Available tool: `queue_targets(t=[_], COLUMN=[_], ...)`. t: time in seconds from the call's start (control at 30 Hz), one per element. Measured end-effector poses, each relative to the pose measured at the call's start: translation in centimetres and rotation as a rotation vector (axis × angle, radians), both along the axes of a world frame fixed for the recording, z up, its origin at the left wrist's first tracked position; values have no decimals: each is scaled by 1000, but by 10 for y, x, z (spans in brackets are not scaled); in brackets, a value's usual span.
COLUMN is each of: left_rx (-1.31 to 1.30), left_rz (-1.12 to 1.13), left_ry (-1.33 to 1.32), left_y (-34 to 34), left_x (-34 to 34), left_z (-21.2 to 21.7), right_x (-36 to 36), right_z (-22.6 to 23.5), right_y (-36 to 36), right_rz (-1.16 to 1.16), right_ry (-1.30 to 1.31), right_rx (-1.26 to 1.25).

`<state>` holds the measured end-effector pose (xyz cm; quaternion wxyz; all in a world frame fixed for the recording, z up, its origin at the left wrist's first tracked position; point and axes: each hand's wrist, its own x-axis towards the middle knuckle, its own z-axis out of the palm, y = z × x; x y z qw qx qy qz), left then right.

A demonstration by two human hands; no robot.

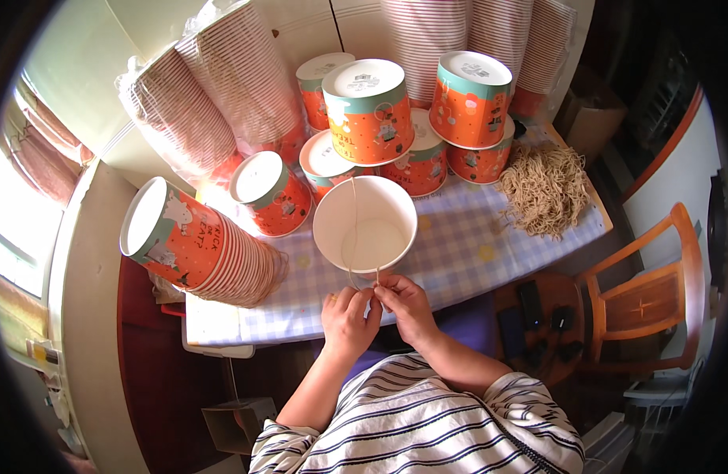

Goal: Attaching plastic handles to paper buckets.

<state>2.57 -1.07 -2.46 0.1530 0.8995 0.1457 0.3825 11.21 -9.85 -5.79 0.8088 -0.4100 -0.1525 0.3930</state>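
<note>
A paper bucket (408, 223) stands upright in front of me, its white inside facing up. One thin beige cord (354, 225) runs from its far rim across the opening to the near side. At the near rim my left hand (349, 322) and my right hand (407, 310) meet, both with fingers closed in a pinch on the cord. A short piece of cord rises from the right fingertips against the bucket's near wall. Whether it passes through a hole in the rim is too small to tell.
Upside-down orange buckets (368, 122) stand behind, some on top of others. A nested bucket stack (202, 249) leans at left. Tall bagged stacks (242, 75) line the wall. A heap of beige cords (544, 189) lies right on the checked tablecloth (451, 253). A wooden chair (644, 296) stands right.
</note>
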Motion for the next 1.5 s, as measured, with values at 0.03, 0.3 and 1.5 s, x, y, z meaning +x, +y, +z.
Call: queue_targets(t=[0.03,0.3,1.5], left_rx=[3,-18,-18], left_rz=[4,-5,-124], left_ry=[-9,-24,-32], left_y=[0,0,-5], left_x=[1,1,0], left_z=[0,1,7], right_x=[-1,1,7], right_z=[1,1,24], right_y=[1,1,18], right_rz=[-15,-32,-207], right_ry=[-16,16,-2], right_rx=[0,-61,-81])
